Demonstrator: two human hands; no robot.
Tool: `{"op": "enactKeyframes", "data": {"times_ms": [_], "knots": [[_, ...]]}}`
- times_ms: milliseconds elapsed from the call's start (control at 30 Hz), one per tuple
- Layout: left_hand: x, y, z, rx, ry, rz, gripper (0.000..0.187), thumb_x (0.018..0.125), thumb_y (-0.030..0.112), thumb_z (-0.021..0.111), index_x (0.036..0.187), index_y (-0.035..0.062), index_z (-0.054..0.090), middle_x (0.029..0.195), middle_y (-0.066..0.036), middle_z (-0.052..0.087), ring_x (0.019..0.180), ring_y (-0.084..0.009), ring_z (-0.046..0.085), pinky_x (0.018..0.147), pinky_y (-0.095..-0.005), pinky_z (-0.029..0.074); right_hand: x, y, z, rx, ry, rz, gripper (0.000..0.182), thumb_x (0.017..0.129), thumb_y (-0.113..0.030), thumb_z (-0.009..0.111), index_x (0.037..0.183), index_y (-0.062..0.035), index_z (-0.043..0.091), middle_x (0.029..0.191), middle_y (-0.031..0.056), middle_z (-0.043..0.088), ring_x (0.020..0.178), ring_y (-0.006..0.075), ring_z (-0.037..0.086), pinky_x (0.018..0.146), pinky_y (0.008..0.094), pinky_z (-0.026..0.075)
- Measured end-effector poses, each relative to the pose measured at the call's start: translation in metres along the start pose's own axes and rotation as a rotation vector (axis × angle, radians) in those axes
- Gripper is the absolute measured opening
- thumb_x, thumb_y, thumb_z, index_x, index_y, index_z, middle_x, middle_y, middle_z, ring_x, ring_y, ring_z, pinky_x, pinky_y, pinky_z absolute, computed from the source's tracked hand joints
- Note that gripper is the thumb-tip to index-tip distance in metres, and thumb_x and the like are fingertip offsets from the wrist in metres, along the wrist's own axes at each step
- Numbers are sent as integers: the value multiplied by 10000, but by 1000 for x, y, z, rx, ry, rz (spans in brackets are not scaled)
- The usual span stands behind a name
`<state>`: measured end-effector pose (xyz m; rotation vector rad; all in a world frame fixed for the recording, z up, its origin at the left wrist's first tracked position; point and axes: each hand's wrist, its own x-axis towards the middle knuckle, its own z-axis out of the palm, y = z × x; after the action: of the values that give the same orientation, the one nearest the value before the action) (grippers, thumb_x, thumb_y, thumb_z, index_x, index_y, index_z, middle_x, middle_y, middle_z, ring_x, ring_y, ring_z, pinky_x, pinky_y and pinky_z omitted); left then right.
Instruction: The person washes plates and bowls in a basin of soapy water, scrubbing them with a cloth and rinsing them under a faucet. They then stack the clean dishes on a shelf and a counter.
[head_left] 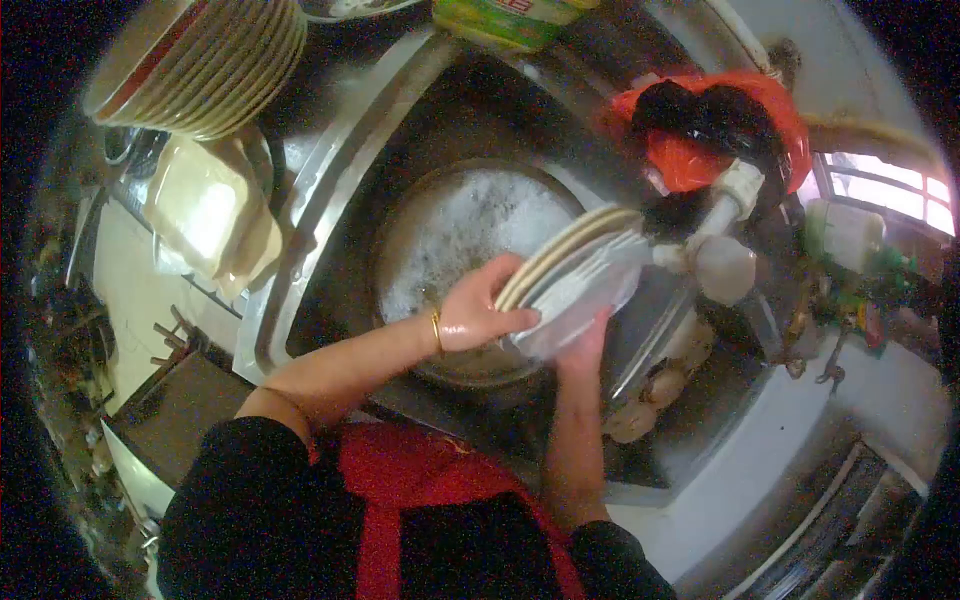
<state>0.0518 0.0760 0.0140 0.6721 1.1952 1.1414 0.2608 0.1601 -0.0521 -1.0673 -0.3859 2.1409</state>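
Note:
Several pale plates (580, 275) are held together, tilted, over the right part of a round basin (385, 270) of foamy water in the sink. My left hand (485, 305) grips their left edge, thumb over the face of the front plate and fingers behind. My right hand (585, 345) is pressed to the lower right side of the same plates, its fingers partly blurred and hidden. White pipes and a tap-like fitting (725, 268) stand just right of the plates.
A tall stack of bowls (215, 75) is at the upper left, with cream dishes (205, 205) below it. A red bag (685, 155) hangs at the upper right. Rounded items (655, 395) lie in the right-hand sink compartment. A green-yellow package (510, 22) is at the top.

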Motion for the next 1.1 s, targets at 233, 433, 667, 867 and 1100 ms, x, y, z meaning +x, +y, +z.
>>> {"op": "enactKeyframes", "data": {"times_ms": [233, 433, 667, 867, 1100], "knots": [[0, 20, 45, -108, -212, 485, 741, 759, 182, 615, 1351, 31, 197, 1356, -181, 262, 1290, -249, 195, 1046, -351, 164, 17, 9, -25, 9, -247, 141, 789, 688, -590, 594, 1275, -111, 377, 1230, 101, 471, 1097, 289, 469, 928, 432, 399], [78, 40, 61, 149, -115, 748, 672, 803, 255, 553, 1339, 16, 228, 1389, -188, 221, 1303, -318, 167, 1053, -382, 160, 1, 18, -20, -57, -126, 143, 777, 696, -584, 590, 1273, -109, 380, 1227, 102, 474, 1095, 289, 471, 927, 432, 400], [167, -11, 42, 156, 45, 180, 579, 819, 323, 501, 1272, 0, 345, 1320, -192, 340, 1252, -308, 288, 1034, -355, 230, -11, 29, -17, -97, -75, 170, 764, 705, -578, 586, 1271, -107, 383, 1223, 103, 478, 1092, 289, 474, 925, 432, 401], [98, -11, 34, 382, 284, 494, 776, 792, 533, 440, 1321, -4, 256, 1395, -207, 184, 1303, -348, 145, 1058, -433, 127, -7, 44, -10, -109, -75, 208, 752, 712, -572, 582, 1269, -106, 386, 1219, 104, 481, 1090, 288, 476, 924, 432, 401], [11, 35, 37, 539, 140, 651, 879, 717, 498, 568, 1352, 22, 191, 1398, -250, 124, 1314, -383, 74, 1054, -447, 85, 23, 40, 3, -103, -186, 228, 739, 722, -566, 577, 1266, -104, 390, 1215, 105, 485, 1087, 288, 478, 922, 431, 402]]}}
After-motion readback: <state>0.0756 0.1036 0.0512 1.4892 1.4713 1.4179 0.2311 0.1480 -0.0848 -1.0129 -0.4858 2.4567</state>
